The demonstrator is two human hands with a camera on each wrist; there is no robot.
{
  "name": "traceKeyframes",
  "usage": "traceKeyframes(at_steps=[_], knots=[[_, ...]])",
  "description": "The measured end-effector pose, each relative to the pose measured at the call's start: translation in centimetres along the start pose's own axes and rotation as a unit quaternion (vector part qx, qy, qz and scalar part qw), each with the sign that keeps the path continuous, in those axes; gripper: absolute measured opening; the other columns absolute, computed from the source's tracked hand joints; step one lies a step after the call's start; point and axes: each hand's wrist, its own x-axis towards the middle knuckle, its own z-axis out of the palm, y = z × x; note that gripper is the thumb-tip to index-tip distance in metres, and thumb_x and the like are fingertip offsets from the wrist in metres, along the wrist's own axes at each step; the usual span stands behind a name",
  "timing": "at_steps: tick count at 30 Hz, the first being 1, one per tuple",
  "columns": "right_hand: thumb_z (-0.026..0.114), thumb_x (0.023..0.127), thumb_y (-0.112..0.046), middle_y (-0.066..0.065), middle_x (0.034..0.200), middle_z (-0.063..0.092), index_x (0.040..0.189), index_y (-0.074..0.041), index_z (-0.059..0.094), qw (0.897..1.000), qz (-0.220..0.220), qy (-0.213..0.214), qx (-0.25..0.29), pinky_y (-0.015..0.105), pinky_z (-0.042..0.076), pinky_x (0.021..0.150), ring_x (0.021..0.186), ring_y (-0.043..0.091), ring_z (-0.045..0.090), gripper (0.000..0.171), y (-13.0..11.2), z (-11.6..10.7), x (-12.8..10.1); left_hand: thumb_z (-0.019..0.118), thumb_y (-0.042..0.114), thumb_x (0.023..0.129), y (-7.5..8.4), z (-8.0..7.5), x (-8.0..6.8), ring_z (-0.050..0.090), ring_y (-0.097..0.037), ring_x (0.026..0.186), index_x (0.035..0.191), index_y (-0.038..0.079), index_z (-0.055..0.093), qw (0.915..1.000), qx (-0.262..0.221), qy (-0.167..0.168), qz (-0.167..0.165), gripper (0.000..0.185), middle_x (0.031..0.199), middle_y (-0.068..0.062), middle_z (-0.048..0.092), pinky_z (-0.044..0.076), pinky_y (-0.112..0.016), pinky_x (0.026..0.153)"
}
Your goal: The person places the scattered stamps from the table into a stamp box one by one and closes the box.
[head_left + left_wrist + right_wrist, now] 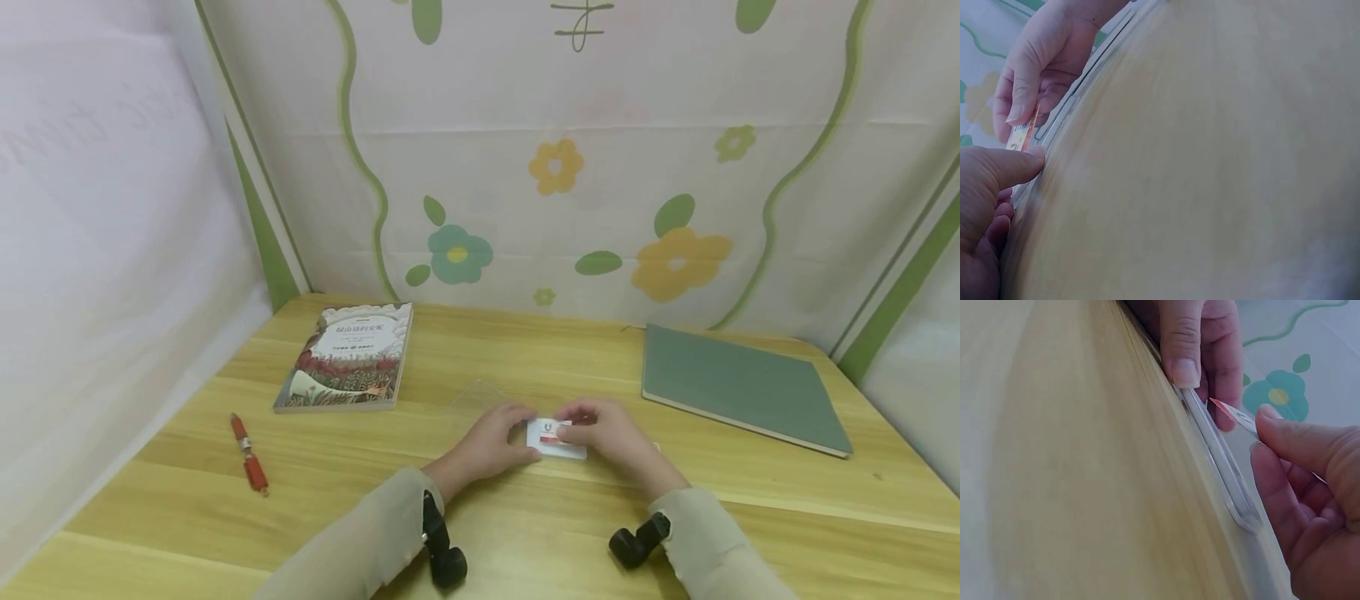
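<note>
A flat white case (568,452) lies on the table, with a small white-and-red printed packet (550,432) over its top. My left hand (491,442) grips the case at its left end; in the right wrist view, its thumb (1185,359) presses on the end of the case (1225,465). From the right, my right hand (609,433) pinches the packet between thumb and fingers. The right wrist view shows this packet (1235,415) tilted up over the case, its zigzag red edge towards the left hand. In the left wrist view, the packet (1020,134) shows between both hands.
A paperback book (352,358) lies at the back left, and a red pen (249,454) in front of it. A green hardcover book (742,387) lies at the right. Behind the left hand is a clear thin sheet (476,396). A flowered cloth (480,108) hangs behind the table.
</note>
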Motion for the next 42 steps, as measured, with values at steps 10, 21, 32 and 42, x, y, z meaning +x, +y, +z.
traceKeyframes(at_steps=[10,21,32,42], knots=[[0.073,0.078,-0.021,0.001,0.096,0.067,0.097,-0.014,0.07,1.0,0.002,0.002,-0.022,0.029,0.045,0.077,0.088,0.015,0.057,0.021,0.1,1.1,0.7,0.073,0.027,0.079,-0.1,0.1,0.1,0.048,-0.025,0.12,0.127,0.009,0.055,0.9999,0.004,0.004,0.009,0.055,0.13,-0.009,0.052,0.039,-0.042,0.102],[0.074,0.077,-0.016,0.0,0.09,0.066,0.094,-0.014,0.071,0.996,-0.016,0.033,-0.085,0.028,0.047,0.07,0.08,0.013,0.055,0.017,-0.6,2.1,0.9,0.072,0.025,0.079,-0.2,-0.1,0.0,0.047,-0.027,0.121,0.127,0.006,0.054,0.9998,-0.002,0.005,0.021,0.055,0.131,-0.01,0.052,0.038,-0.043,0.103],[0.073,0.076,-0.011,0.0,0.086,0.066,0.088,-0.011,0.071,0.988,-0.034,0.044,-0.141,0.029,0.047,0.067,0.076,0.013,0.054,0.013,-1.5,2.9,0.8,0.072,0.025,0.08,-0.4,0.1,0.0,0.047,-0.027,0.121,0.128,0.007,0.053,0.9998,0.002,0.006,0.019,0.055,0.131,-0.01,0.051,0.038,-0.043,0.103],[0.075,0.075,-0.013,-0.004,0.08,0.061,0.084,-0.015,0.072,0.981,-0.057,0.05,-0.18,0.035,0.049,0.073,0.08,0.013,0.055,0.009,-1.6,2.8,0.6,0.071,0.022,0.08,0.1,-0.2,-0.4,0.047,-0.03,0.12,0.127,0.003,0.053,0.9996,0.006,0.008,0.027,0.053,0.129,-0.012,0.052,0.038,-0.044,0.103]])
